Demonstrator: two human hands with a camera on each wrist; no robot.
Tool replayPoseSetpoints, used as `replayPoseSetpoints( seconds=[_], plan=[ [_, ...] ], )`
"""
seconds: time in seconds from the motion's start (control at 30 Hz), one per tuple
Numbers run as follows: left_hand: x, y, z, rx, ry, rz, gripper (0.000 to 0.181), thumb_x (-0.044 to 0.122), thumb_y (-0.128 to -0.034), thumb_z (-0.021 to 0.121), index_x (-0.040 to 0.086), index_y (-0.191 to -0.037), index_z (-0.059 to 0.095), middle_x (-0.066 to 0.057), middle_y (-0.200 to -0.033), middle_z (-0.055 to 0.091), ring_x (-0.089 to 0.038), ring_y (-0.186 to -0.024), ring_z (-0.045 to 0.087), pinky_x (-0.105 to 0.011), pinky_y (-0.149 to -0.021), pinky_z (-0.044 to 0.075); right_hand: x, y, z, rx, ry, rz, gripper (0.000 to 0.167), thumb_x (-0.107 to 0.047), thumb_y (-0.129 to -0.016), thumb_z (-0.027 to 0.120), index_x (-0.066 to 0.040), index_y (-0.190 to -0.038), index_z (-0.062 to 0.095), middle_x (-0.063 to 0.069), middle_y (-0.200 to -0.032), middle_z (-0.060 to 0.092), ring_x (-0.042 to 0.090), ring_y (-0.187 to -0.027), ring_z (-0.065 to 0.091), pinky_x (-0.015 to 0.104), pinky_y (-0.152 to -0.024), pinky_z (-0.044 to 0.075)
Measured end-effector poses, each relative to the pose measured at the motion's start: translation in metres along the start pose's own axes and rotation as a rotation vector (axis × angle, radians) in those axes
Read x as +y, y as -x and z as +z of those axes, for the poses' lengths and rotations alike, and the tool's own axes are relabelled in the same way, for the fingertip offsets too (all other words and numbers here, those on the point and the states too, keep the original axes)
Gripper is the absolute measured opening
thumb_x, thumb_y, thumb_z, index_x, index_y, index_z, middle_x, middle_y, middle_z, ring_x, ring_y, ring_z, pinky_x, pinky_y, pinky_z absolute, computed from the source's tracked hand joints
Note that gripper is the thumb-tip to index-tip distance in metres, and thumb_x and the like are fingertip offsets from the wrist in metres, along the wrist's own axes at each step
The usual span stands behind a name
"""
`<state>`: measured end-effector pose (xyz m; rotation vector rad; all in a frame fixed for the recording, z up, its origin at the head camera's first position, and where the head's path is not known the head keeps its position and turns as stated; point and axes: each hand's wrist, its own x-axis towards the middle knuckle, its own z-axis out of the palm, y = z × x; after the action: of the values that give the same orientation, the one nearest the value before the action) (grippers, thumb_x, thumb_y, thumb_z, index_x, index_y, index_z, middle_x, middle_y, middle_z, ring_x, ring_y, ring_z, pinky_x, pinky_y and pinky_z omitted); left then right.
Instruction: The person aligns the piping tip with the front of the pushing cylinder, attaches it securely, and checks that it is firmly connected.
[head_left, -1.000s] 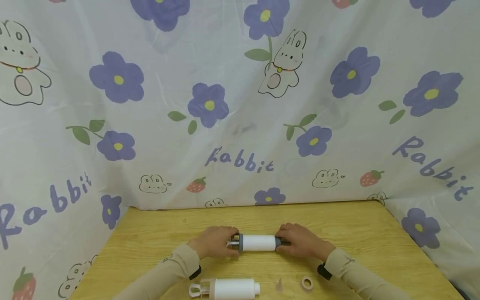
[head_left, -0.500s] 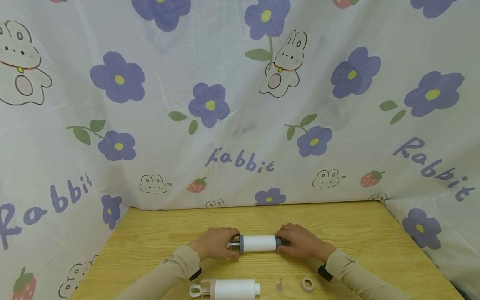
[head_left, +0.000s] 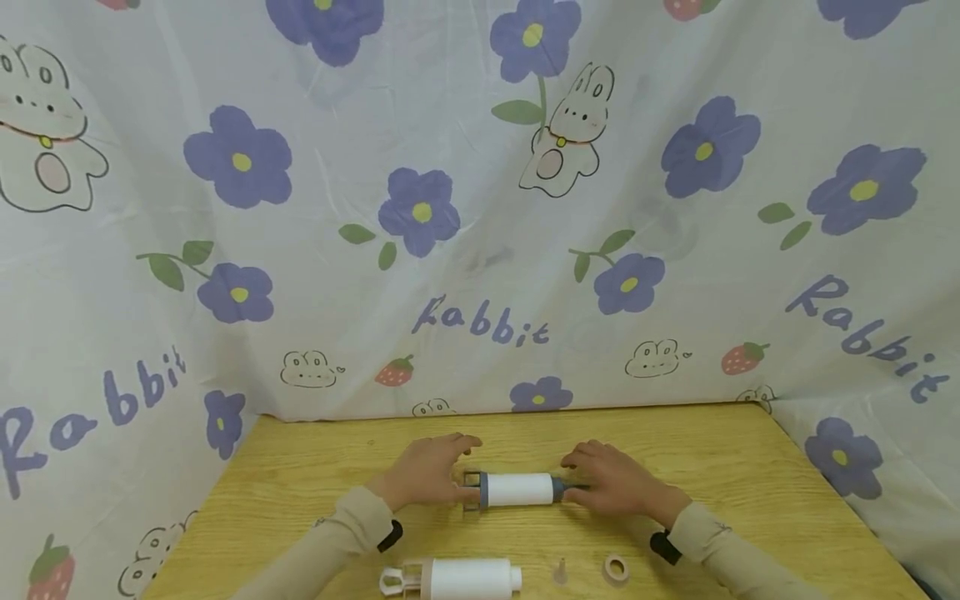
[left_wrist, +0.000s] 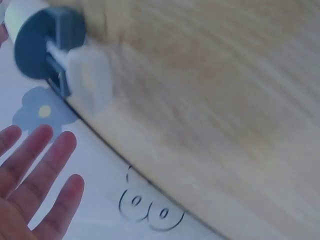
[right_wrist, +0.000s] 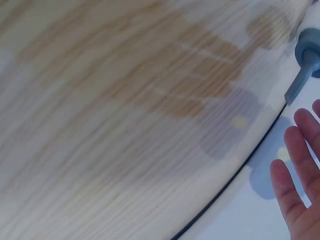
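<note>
White, grey-ended cylinder [head_left: 519, 489] lies on grained wood [head_left: 720, 458] between spread hands [head_left: 422, 473] [head_left: 618, 482].

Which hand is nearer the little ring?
Right. The right hand is directly beyond the ring; the left hand is farther away, beyond it and to the left.

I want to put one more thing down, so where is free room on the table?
The table is bare right of the right sleeve, left of the left sleeve, and along the back by the curtain. Crowded: the middle, where the grey-ended cylinder lies between left grip and right grip, and the front, with beige-ended cylinder, peg and ring.
</note>
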<state>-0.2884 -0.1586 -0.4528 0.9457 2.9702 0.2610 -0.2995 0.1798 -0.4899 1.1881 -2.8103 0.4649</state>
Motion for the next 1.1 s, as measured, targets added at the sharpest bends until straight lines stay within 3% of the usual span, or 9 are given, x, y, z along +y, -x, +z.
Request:
replayPoseSetpoints(
  seconds=[0.1,0.23,0.57,0.77,0.9,1.1],
  plan=[
    [0.003,0.002,-0.007,0.044,-0.004,0.001,0.074,0.061,-0.0832,0.071,0.016,-0.14,0.054,-0.002,-0.122,0.068,-0.018,-0.087,0.069,-0.038,-0.073,0.055,0.0,0.006,-0.005,0.009,-0.025,-0.003,0.041,-0.04,-0.097,0.063,-0.009,-0.124,0.066,0.003,-0.116,0.066,0.02,-0.104,0.06,0.044,-0.087,0.051],
    [0.009,0.003,-0.015,0.036,0.008,0.005,0.07,0.056,-0.0856,0.071,0.015,-0.14,0.054,-0.003,-0.123,0.068,-0.021,-0.093,0.07,-0.04,-0.076,0.055,-0.002,0.01,-0.009,0.019,-0.038,-0.019,0.039,-0.037,-0.098,0.063,-0.009,-0.123,0.066,0.004,-0.116,0.066,0.019,-0.104,0.06,0.045,-0.088,0.05],
    [0.032,0.006,-0.012,0.014,0.028,0.069,0.063,0.057,-0.0882,0.068,0.021,-0.138,0.056,0.0,-0.123,0.068,-0.014,-0.094,0.067,-0.044,-0.086,0.053,-0.01,0.023,-0.014,0.037,-0.034,-0.032,0.04,-0.042,-0.1,0.058,-0.011,-0.125,0.065,-0.001,-0.118,0.065,0.019,-0.11,0.059,0.047,-0.093,0.049],
    [0.047,0.008,-0.009,-0.012,0.047,0.146,0.056,0.055,-0.0917,0.065,0.022,-0.136,0.058,0.002,-0.125,0.067,-0.011,-0.095,0.067,-0.042,-0.086,0.054,-0.021,0.031,-0.013,0.046,-0.065,-0.043,0.028,-0.034,-0.097,0.064,-0.016,-0.119,0.067,-0.007,-0.114,0.064,0.013,-0.105,0.059,0.043,-0.089,0.051],
    [0.063,0.009,-0.005,-0.035,0.089,0.208,0.052,0.054,-0.0927,0.064,0.022,-0.133,0.061,0.005,-0.118,0.068,-0.008,-0.088,0.066,-0.034,-0.081,0.054,-0.031,0.037,-0.013,0.052,-0.079,-0.08,0.025,-0.034,-0.097,0.064,-0.018,-0.116,0.069,-0.006,-0.111,0.065,0.012,-0.102,0.059,0.04,-0.086,0.051],
    [0.087,0.012,-0.001,-0.053,0.126,0.325,0.047,0.05,-0.0932,0.065,0.02,-0.129,0.064,0.005,-0.116,0.07,-0.006,-0.088,0.067,-0.022,-0.075,0.052,-0.043,0.047,-0.014,-0.002,-0.103,-0.111,0.025,-0.039,-0.098,0.063,-0.02,-0.114,0.068,-0.011,-0.112,0.063,0.008,-0.102,0.058,0.037,-0.085,0.052]
  ],
)
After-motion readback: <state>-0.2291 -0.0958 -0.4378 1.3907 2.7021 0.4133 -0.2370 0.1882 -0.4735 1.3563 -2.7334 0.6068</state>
